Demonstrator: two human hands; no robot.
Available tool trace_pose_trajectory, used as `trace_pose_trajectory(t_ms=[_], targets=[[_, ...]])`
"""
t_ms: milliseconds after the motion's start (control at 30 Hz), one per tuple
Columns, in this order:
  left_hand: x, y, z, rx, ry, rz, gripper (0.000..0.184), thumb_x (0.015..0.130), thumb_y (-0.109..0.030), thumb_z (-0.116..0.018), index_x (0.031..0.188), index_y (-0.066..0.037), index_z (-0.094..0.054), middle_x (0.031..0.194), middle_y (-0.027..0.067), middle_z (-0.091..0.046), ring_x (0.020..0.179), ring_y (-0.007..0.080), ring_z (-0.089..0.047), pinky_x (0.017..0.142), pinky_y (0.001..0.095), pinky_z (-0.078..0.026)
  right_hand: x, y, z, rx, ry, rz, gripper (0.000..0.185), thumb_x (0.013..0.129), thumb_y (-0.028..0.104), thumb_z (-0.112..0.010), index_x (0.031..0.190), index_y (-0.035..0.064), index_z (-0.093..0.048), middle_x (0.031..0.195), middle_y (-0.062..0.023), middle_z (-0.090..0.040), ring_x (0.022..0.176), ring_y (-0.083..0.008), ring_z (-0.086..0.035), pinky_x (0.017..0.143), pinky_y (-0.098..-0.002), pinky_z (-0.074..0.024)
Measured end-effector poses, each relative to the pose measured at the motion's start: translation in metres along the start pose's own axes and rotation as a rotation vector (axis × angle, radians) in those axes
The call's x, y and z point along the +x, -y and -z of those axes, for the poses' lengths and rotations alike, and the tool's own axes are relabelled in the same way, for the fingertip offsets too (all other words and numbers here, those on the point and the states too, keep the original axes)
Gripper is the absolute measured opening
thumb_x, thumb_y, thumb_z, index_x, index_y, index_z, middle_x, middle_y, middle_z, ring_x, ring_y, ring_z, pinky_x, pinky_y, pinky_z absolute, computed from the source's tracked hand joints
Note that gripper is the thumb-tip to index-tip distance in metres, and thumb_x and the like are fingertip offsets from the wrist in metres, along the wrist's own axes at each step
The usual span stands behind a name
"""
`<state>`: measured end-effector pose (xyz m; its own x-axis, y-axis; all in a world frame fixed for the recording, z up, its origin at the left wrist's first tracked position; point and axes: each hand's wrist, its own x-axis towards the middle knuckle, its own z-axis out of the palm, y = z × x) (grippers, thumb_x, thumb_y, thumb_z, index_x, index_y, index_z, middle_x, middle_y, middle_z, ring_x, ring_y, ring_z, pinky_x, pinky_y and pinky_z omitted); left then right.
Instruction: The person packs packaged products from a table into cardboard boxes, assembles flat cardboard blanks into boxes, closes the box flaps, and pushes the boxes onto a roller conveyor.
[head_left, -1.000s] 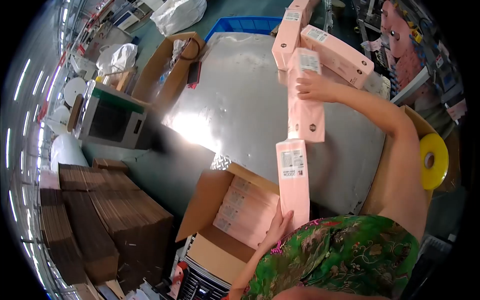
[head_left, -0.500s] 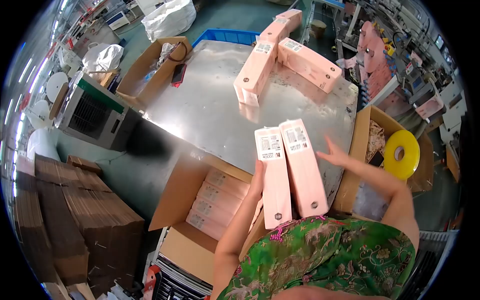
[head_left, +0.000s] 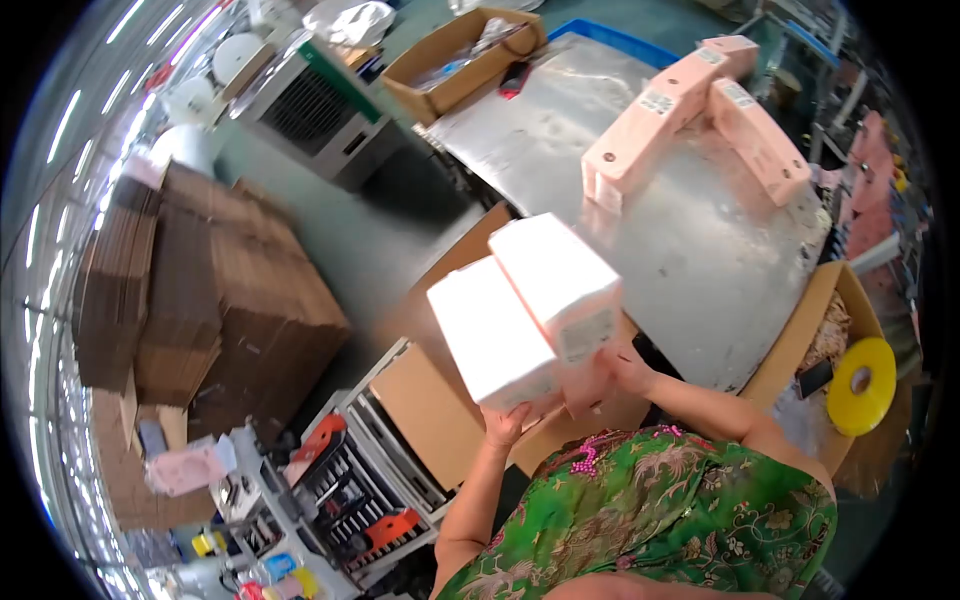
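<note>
Two long pink wrapped packs, a left pack (head_left: 492, 332) and a right pack (head_left: 556, 274), are held side by side, their upper faces washed pale by glare. My left hand (head_left: 506, 424) grips the near end of the left one, thumb on its edge and the other fingers hidden beneath. At the near end of the right one, my right hand (head_left: 627, 369) is closed, its fingertips partly hidden. Both packs are above an open cardboard carton (head_left: 425, 412), whose inside they cover from view.
More pink packs (head_left: 655, 120) lie on the metal table (head_left: 700, 270). A carton with a yellow tape roll (head_left: 862, 386) stands at the right. Flattened cardboard (head_left: 262, 280) is stacked left, near a grey cooler (head_left: 318, 105). Tool trays (head_left: 350, 490) are at lower left.
The two packs have moved left from the table's near edge to above the carton and been turned. My right hand, apart from them before, now grips one. The view has swung left.
</note>
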<state>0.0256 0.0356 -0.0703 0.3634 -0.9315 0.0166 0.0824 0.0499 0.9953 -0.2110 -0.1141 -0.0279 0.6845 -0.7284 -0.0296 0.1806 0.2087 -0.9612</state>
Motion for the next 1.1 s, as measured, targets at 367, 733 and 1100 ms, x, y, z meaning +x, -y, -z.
trace_pose_trajectory(t_ms=[367, 733, 1100], targets=[[0.087, -0.008, 0.020, 0.892, -0.459, -0.232, 0.058, 0.086, -0.004, -0.060, 0.139, 0.004, -0.038, 0.142, 0.0273, -0.031, 0.132, 0.0433, -0.031, 0.112, 0.0491, -0.023, 0.159, -0.087, 0.022, -0.622, 0.252, 0.170, 0.042, 0.091, 0.030, -0.061, 0.124, 0.0038, -0.059, 0.123, -0.0182, -0.061, 0.121, -0.0316, -0.054, 0.103, -0.0408, -0.0413], [0.365, -0.030, -0.231, 1.262, 0.353, -0.463, 0.099, 0.073, -0.037, -0.078, 0.148, 0.000, -0.024, 0.143, 0.0352, -0.033, 0.118, 0.0477, -0.050, 0.098, 0.0468, -0.044, 0.145, 0.182, 0.508, -1.868, -1.276, -0.334, 0.095, 0.059, 0.038, -0.085, 0.135, 0.0020, -0.041, 0.127, -0.0265, -0.052, 0.112, -0.0402, -0.054, 0.099, -0.0445, -0.0430], [0.275, -0.067, -0.286, 1.307, 0.752, -0.001, 0.118, 0.075, -0.055, -0.072, 0.149, 0.008, -0.005, 0.125, 0.0318, -0.048, 0.095, 0.0437, -0.063, 0.079, 0.0465, -0.054, 0.051, 0.161, 0.401, -1.232, -0.708, -0.422, 0.093, 0.061, 0.054, -0.082, 0.124, -0.0056, -0.048, 0.103, -0.0213, -0.066, 0.092, -0.0353, -0.066, 0.083, -0.0406, -0.0519]])
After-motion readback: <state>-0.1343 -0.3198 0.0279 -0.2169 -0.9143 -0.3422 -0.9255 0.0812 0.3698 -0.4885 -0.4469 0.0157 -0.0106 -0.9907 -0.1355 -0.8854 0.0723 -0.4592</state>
